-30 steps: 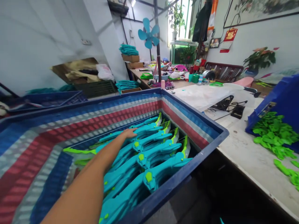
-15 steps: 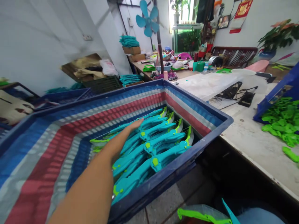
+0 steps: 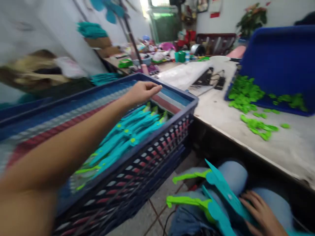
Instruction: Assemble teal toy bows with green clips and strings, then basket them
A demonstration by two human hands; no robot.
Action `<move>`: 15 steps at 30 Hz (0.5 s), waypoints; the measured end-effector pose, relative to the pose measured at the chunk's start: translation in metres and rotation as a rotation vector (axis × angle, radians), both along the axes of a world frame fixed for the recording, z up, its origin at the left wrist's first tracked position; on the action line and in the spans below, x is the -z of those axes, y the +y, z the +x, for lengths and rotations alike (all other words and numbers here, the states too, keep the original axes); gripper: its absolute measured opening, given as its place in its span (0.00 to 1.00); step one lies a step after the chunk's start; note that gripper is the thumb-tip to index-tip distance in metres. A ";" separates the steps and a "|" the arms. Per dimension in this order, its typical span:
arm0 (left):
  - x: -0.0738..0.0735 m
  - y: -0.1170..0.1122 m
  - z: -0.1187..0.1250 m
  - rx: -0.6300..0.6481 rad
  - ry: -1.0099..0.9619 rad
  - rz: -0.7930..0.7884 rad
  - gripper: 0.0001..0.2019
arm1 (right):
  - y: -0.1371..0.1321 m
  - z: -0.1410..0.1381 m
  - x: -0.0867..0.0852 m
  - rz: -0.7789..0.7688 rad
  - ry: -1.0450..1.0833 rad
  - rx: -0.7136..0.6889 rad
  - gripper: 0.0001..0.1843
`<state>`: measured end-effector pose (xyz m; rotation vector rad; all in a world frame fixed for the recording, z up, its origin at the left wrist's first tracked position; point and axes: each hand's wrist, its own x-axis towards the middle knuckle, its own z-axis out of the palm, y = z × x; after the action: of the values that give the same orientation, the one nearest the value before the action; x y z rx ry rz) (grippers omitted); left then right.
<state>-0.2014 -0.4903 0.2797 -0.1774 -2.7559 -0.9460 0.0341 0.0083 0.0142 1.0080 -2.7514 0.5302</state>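
Left hand lifted empty above the crate; right hand steadying parts on the lap.

The left hand [image 3: 142,92] is held at frame centre with its grip loosely curled, nothing pinched, above the teal plastic toy pieces [image 3: 128,131] stacked flat in the dark blue lattice crate [image 3: 157,147]. At lower right, the right hand [image 3: 262,213] is laid flat, fingers spread, on teal-and-green pieces [image 3: 216,193].

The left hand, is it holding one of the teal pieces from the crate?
No. The left hand hovers empty above the teal pieces in the blue crate, fingers loosely curled, touching none of them.
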 end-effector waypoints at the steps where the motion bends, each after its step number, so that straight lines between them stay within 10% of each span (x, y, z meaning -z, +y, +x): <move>1: -0.008 0.034 0.006 0.079 -0.001 -0.016 0.30 | 0.004 -0.008 -0.006 0.028 -0.004 0.035 0.23; 4: -0.005 0.136 0.028 0.421 -0.079 -0.075 0.22 | 0.014 -0.031 -0.018 0.063 -0.105 0.042 0.22; 8: 0.066 0.254 0.074 0.886 -0.245 -0.186 0.16 | 0.021 -0.037 -0.020 -0.010 -0.181 0.039 0.23; 15: 0.205 0.360 0.138 0.883 -0.408 -0.367 0.31 | 0.045 -0.063 -0.059 -0.287 0.103 0.456 0.13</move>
<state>-0.0635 -0.1306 0.0750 -1.5038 -3.2199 -0.6448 -0.0292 0.0533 0.0729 0.3195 -2.5901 0.7377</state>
